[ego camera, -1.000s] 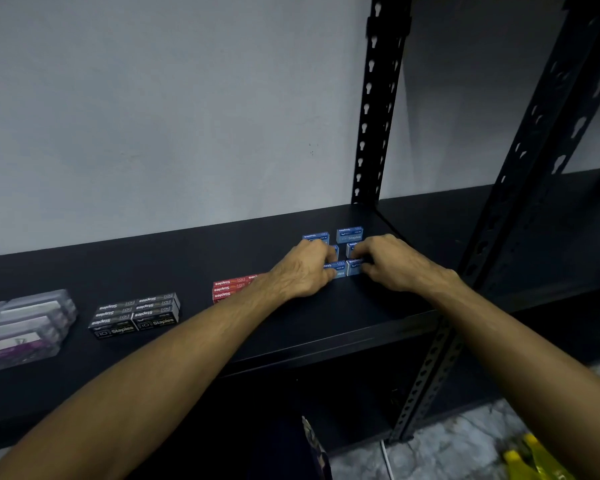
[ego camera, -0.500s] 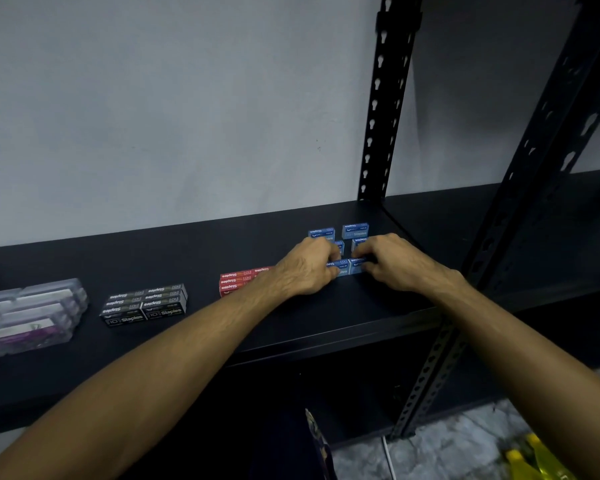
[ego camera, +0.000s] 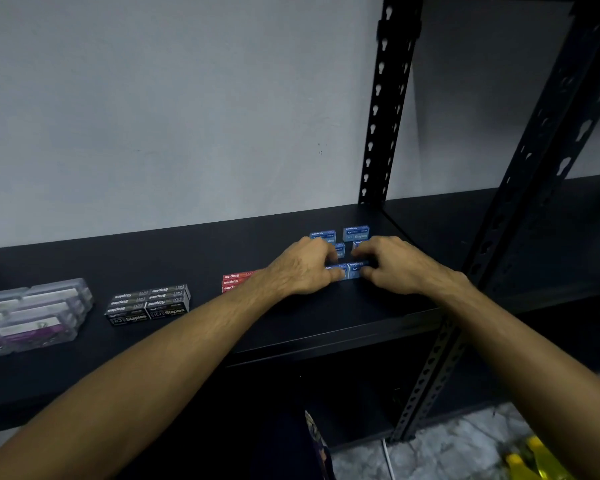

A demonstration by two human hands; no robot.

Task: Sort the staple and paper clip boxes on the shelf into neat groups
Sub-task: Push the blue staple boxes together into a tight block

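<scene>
On the black shelf (ego camera: 291, 320) we are pinching the front blue staple boxes (ego camera: 355, 270) with left hand (ego camera: 302, 268) and right hand (ego camera: 392, 265), fingers closed on them, beside red boxes (ego camera: 236, 280).

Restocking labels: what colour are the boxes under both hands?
Blue boxes, clearest in the head view.

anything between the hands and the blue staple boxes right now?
No. Left hand and right hand are already on the front pair of blue staple boxes, fingertips touching them. Nothing visible lies between; the red boxes sit apart, behind the left wrist.
</scene>
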